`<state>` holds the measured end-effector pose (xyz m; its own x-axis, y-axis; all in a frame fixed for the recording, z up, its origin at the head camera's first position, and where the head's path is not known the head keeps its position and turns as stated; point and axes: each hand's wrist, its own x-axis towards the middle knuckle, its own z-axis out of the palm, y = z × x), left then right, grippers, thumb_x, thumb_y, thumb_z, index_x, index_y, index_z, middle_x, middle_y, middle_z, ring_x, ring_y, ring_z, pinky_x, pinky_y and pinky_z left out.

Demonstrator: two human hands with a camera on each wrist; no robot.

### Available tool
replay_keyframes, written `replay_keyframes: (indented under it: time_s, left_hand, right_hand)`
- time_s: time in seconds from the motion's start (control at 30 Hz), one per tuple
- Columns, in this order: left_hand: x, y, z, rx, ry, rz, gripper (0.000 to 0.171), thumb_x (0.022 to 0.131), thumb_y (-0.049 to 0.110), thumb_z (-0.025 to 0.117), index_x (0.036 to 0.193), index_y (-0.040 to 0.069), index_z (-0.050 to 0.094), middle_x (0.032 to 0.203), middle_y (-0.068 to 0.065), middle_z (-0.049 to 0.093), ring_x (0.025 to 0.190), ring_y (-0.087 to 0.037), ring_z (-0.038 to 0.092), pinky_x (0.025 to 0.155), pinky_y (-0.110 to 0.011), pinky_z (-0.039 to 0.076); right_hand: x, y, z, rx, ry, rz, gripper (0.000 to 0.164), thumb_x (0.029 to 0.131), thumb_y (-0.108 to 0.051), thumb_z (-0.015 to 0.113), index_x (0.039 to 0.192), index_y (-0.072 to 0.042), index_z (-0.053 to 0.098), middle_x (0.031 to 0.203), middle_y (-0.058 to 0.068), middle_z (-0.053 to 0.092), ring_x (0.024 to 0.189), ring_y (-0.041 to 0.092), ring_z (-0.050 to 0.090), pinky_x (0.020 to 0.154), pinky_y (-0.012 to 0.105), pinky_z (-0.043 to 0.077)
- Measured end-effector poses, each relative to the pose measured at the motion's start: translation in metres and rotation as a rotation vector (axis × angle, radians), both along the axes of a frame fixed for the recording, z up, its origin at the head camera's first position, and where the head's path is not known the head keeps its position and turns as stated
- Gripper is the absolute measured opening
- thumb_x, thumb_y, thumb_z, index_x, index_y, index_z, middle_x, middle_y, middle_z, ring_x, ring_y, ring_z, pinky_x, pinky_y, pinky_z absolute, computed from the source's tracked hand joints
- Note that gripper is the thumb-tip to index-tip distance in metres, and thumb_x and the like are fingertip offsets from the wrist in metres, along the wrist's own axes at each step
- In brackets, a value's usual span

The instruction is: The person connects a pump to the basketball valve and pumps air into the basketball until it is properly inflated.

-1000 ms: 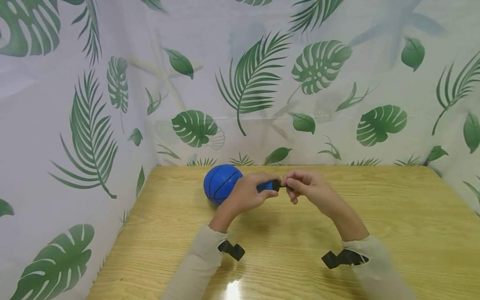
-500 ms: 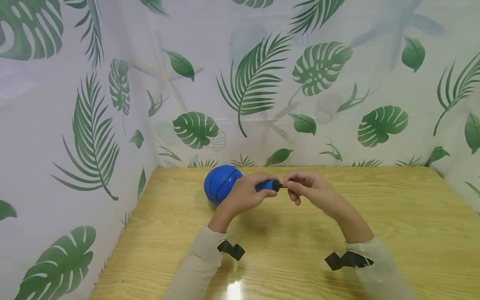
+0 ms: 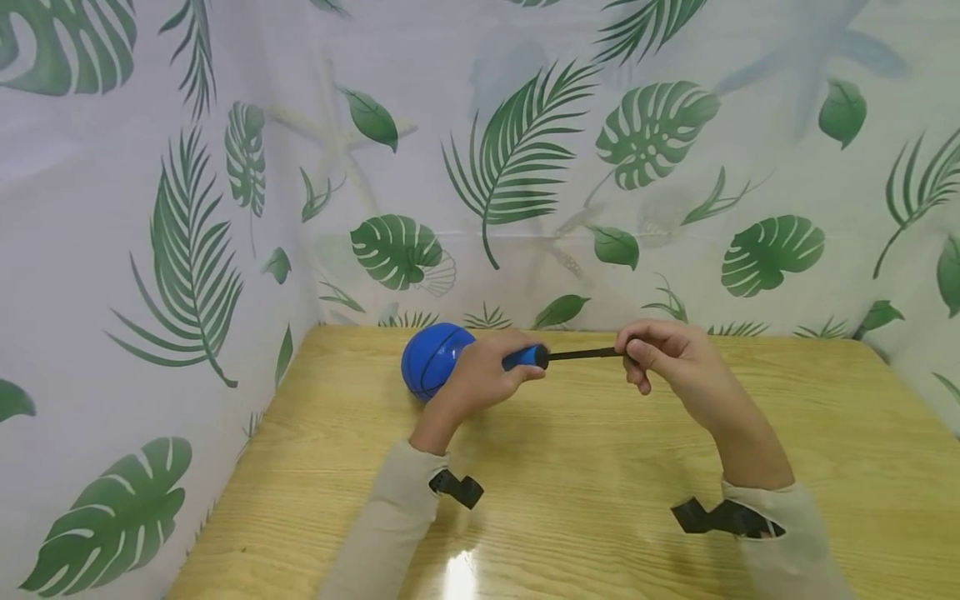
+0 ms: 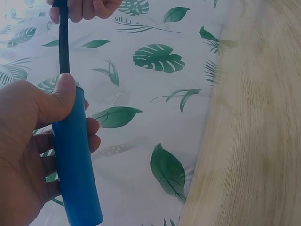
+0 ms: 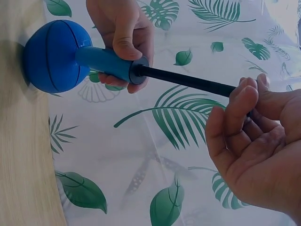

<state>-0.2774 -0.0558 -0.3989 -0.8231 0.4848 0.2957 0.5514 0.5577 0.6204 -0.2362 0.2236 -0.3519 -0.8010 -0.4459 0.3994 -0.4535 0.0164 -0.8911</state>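
Note:
A blue hand pump [image 3: 526,357] is held sideways above the table. My left hand [image 3: 483,373] grips its blue barrel [image 4: 77,160], with the thumb near the black-capped end. From that end a long black rod [image 5: 188,83] runs out to my right hand [image 3: 686,367], whose thumb and fingers pinch its far end; the handle there is hidden by the fingers. A blue ball [image 3: 435,358] with black seam lines, like a small basketball, sits on the table just beyond my left hand. In the right wrist view the barrel's other end overlaps the ball.
The wood-grain table [image 3: 570,500] spreads under both arms. Behind it and on the left hangs a white leaf-print cloth [image 3: 300,250], meeting the table's back edge. A black camera mount sits at each wrist.
My right hand first edges close to the barrel, then moves away to the right, drawing a long stretch of the black rod out. My left hand and the ball stay nearly in place.

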Motion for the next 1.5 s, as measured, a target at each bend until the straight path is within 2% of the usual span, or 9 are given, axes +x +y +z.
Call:
replay_keyframes:
  time_s: [0.27,0.5,0.9,1.2,1.37,1.5]
  left_hand:
    - [0.003,0.005,0.0,-0.013,0.025,0.0,0.037,0.098,0.029,0.07,0.133,0.015,0.067,0.129,-0.004,0.068,0.112,-0.023,0.066,0.094,-0.042,0.057]
    - [0.006,0.012,-0.001,-0.017,0.03,-0.035,0.036,0.098,0.03,0.069,0.132,0.015,0.068,0.123,-0.004,0.071,0.106,-0.02,0.067,0.09,-0.037,0.057]
    - [0.008,0.02,-0.006,-0.026,0.056,-0.075,0.032,0.098,0.029,0.07,0.128,0.017,0.069,0.122,-0.002,0.071,0.107,-0.017,0.068,0.09,-0.034,0.055]
    - [0.007,0.013,-0.004,0.008,0.004,-0.083,0.037,0.098,0.03,0.07,0.133,0.018,0.068,0.129,-0.001,0.07,0.115,-0.017,0.067,0.094,-0.035,0.055]
    - [0.006,0.009,-0.001,0.014,-0.036,-0.059,0.039,0.098,0.032,0.07,0.134,0.019,0.067,0.13,0.0,0.07,0.115,-0.017,0.067,0.095,-0.035,0.055]
    - [0.005,0.005,0.001,0.014,-0.029,-0.025,0.039,0.097,0.033,0.071,0.134,0.019,0.068,0.13,-0.001,0.07,0.113,-0.018,0.068,0.094,-0.037,0.055]
  right_hand:
    - [-0.004,-0.004,-0.005,-0.001,-0.023,-0.039,0.019,0.106,-0.006,0.05,0.102,0.008,0.063,0.072,0.0,0.06,0.057,0.015,0.053,0.054,0.027,0.05]
    - [-0.009,-0.016,-0.016,0.077,-0.062,-0.036,0.024,0.107,-0.011,0.051,0.102,0.011,0.061,0.07,-0.002,0.058,0.058,0.012,0.054,0.054,0.026,0.05]
    - [-0.012,-0.037,-0.032,0.149,-0.193,-0.051,0.028,0.108,-0.015,0.052,0.11,0.012,0.061,0.073,-0.002,0.057,0.062,0.011,0.054,0.057,0.027,0.051]
    - [-0.011,-0.04,-0.026,0.181,-0.205,-0.046,0.026,0.107,-0.014,0.052,0.111,0.01,0.061,0.073,-0.001,0.058,0.062,0.011,0.054,0.058,0.026,0.051]
    - [-0.007,-0.035,-0.02,0.178,-0.186,-0.046,0.026,0.107,-0.016,0.053,0.11,0.009,0.061,0.073,-0.003,0.059,0.062,0.011,0.055,0.058,0.026,0.051]
    - [-0.003,-0.029,-0.015,0.124,-0.138,-0.047,0.023,0.107,-0.015,0.053,0.106,0.007,0.061,0.071,-0.003,0.058,0.061,0.011,0.054,0.056,0.025,0.05]
